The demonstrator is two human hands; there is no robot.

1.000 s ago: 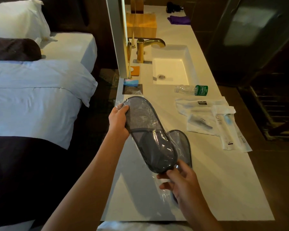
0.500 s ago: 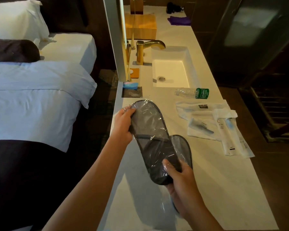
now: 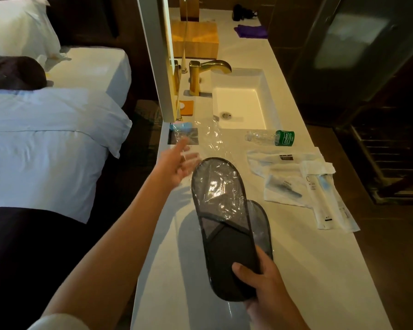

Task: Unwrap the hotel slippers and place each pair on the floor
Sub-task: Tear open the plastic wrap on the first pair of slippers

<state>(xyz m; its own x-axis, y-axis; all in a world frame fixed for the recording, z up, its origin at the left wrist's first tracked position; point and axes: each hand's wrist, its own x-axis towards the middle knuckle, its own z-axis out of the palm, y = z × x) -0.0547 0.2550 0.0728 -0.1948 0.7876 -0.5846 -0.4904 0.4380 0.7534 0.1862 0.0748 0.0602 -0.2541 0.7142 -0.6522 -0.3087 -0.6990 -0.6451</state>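
A pair of grey hotel slippers point(image 3: 224, 234) is held over the white vanity counter point(image 3: 308, 270), one slipper stacked on the other and offset to the right. My right hand point(image 3: 267, 289) is shut on the toe end. Clear plastic wrap point(image 3: 208, 136) still covers the heel half of the top slipper and trails loosely away toward the sink. My left hand point(image 3: 177, 165) is off the slippers, just left of the heel, fingers spread, with film lying across the fingertips.
A sink point(image 3: 239, 108) with a gold tap point(image 3: 200, 75) lies beyond. A plastic bottle point(image 3: 272, 138) and wrapped toiletry packets point(image 3: 320, 191) sit on the counter's right. The bed point(image 3: 45, 144) is left, with a dark floor gap between.
My left hand has let go of the slipper heel and moved up and left, fingers spreading. The plastic wrap has come off the heel end and stretches toward the sink. My right hand keeps the toe.
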